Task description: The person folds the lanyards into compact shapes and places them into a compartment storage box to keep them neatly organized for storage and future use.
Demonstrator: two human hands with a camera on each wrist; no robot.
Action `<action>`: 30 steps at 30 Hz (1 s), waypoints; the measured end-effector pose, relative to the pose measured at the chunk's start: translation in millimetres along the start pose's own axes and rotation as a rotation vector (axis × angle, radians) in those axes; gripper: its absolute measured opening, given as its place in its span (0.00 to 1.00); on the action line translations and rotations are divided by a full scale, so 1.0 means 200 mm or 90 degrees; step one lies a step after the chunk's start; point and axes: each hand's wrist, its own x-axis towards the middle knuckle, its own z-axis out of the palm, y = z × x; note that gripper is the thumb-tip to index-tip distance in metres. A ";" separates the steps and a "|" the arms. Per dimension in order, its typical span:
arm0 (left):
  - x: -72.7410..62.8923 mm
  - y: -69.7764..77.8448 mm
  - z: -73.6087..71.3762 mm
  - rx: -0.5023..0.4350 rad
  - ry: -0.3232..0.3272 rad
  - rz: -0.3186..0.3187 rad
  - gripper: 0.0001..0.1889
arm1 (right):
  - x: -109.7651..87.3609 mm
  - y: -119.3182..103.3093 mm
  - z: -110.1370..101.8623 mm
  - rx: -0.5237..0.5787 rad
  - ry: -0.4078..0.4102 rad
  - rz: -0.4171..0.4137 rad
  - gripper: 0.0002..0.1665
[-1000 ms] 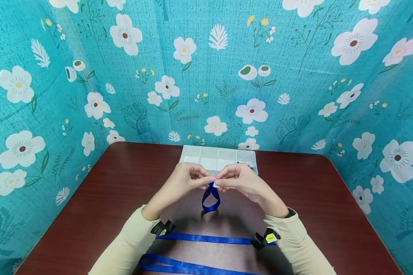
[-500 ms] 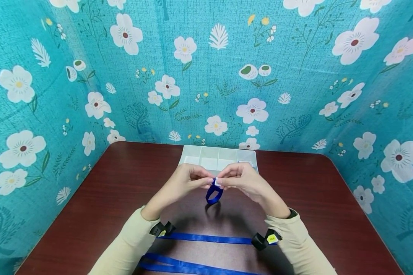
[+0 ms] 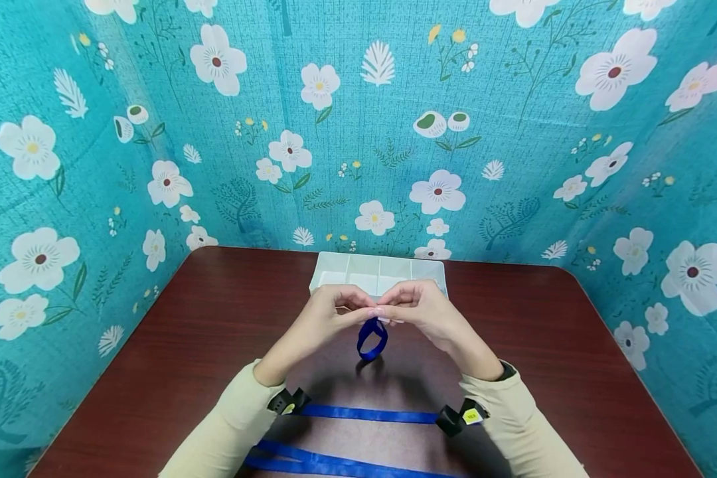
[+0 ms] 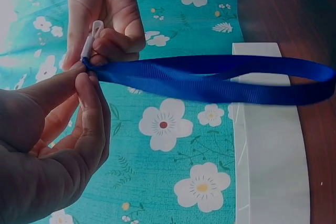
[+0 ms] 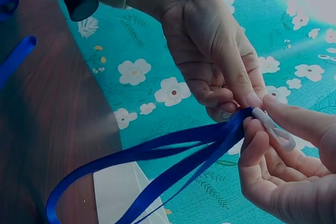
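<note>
A blue ribbon loop (image 4: 178,90) hangs from my fingertips above the table, its gathered end fixed to a small white plastic hook (image 5: 265,120). My left hand (image 3: 327,318) pinches the ribbon right where it meets the hook. From the other side, my right hand (image 3: 430,315) pinches the hook's base between thumb and fingers. Both thumbs come together at this joint. The hook's open eye sticks out past the fingers in both wrist views, while in the head view the fingertips mostly cover it.
Behind the hands stands a white divided tray (image 3: 363,271), partly covered by them. Nearer the body, blue ribbon strips (image 3: 370,415) lie across the dark red table (image 3: 245,285). A teal floral curtain (image 3: 358,133) surrounds the table's back and sides.
My left hand has shifted slightly right, its thumb now meeting the right thumb. The loop has turned and swung a little right, and the white piece has mostly disappeared behind the fingertips.
</note>
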 end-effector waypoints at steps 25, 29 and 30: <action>-0.02 -0.10 0.05 -0.056 -0.022 -0.002 0.23 | -0.01 -0.05 -0.09 0.021 -0.016 -0.024 0.04; -0.03 -0.15 0.07 -0.013 -0.050 -0.023 0.25 | -0.01 -0.07 -0.10 0.028 -0.021 -0.031 0.05; -0.03 -0.17 0.08 -0.006 -0.059 -0.025 0.25 | -0.01 -0.07 -0.10 0.030 -0.023 -0.032 0.06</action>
